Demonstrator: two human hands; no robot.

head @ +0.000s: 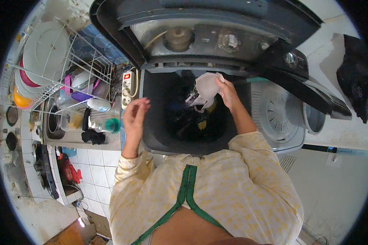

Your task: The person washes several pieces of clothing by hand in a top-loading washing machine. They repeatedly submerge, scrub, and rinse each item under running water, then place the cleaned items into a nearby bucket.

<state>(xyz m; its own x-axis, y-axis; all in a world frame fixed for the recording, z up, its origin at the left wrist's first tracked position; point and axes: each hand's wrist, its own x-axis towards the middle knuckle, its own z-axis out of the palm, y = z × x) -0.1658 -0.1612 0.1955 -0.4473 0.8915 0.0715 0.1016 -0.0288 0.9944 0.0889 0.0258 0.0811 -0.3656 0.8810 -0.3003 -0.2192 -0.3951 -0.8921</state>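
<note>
Before me is the dark wash tub of a twin-tub washing machine (pixel 159 134), its lid raised. My right hand (pixel 228 92) grips the edge of a pale pink bra (pixel 207 87) above the tub; the bra's straps hang down from it. Dark, wet laundry with a yellowish piece (pixel 201 124) lies low in the tub, hard to make out. My left hand (pixel 135 114) is raised over the tub's left rim, its fingers bent and apart from the bra, with nothing seen in it.
Left of the tub are a power strip (pixel 126 88), a wire dish rack (pixel 76 58) with plates, and a sink counter (pixel 110 144) with bottles. The spin-dryer side (pixel 273 113) with its half-raised lid and a grey round container (pixel 314 118) stand to the right.
</note>
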